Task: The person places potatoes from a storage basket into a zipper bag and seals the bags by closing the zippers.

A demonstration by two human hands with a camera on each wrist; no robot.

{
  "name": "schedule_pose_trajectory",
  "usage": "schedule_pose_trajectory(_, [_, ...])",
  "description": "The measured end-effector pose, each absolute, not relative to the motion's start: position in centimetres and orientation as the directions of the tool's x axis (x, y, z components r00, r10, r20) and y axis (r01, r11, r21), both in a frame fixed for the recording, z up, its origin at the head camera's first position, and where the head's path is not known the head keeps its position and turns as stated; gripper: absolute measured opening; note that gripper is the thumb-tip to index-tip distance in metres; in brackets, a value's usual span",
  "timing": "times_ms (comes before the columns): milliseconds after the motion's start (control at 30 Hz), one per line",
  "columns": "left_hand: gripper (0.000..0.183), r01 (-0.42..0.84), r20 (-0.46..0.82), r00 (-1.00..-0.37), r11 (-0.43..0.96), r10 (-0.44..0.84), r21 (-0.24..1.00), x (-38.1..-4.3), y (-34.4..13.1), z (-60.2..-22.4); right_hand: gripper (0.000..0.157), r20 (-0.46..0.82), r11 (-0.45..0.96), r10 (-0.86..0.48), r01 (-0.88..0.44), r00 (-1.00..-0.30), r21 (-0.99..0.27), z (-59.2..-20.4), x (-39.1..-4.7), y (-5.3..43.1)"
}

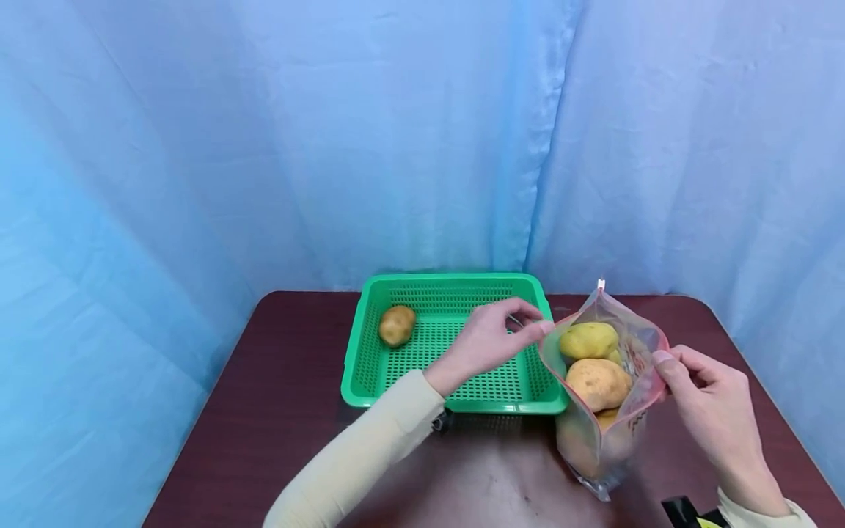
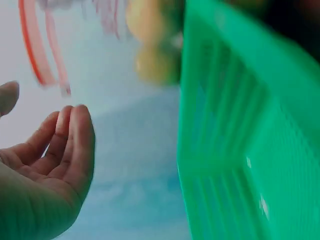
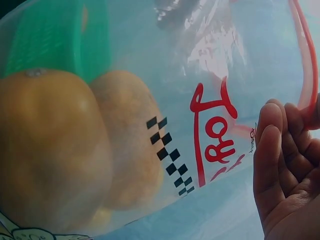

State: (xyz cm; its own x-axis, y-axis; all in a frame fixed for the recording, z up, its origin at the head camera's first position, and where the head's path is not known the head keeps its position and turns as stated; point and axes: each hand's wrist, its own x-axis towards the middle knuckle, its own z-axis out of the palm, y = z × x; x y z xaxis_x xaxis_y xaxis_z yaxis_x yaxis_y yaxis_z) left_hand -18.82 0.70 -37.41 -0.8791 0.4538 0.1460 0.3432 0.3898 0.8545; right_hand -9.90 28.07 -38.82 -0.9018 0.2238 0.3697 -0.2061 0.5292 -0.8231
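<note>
A clear zip bag (image 1: 637, 345) with a red-edged mouth stands upright on the right, gaping at the top. Inside it are several potatoes (image 1: 597, 383), a yellower one (image 1: 590, 340) lying highest. My right hand (image 1: 716, 400) pinches the bag's right rim between thumb and fingers. Red lettering and a black checkered band show on the bag (image 3: 217, 135) in the right wrist view. At the opposite rim is my left hand (image 1: 495, 337), its thumb tip close to the red edge. The left wrist view shows this hand (image 2: 55, 165) with thumb and bent fingers apart, nothing between them.
A green plastic basket (image 1: 455, 408) sits left of the bag, under my left forearm. One potato (image 1: 397, 326) lies at its left end. The dark red-brown table (image 1: 264, 411) has blue curtains (image 1: 396, 147) behind and at both sides.
</note>
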Motion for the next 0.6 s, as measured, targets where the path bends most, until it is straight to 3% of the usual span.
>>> schedule_pose_trajectory(200, [0.051,0.371,0.112,-0.885,0.539,0.452,0.756,-20.9,-4.1,-37.4,0.031,0.364,0.518,0.233,-0.201,-0.902,-0.831,-39.1,-9.5,28.2])
schedule_pose_trajectory(600, [0.078,0.27,-0.133,-0.881,0.715,0.453,0.645,-25.8,-13.0,-41.3,0.031,0.356,0.53,0.232,-0.189,-0.905,-0.826,-39.2,-9.3,28.9])
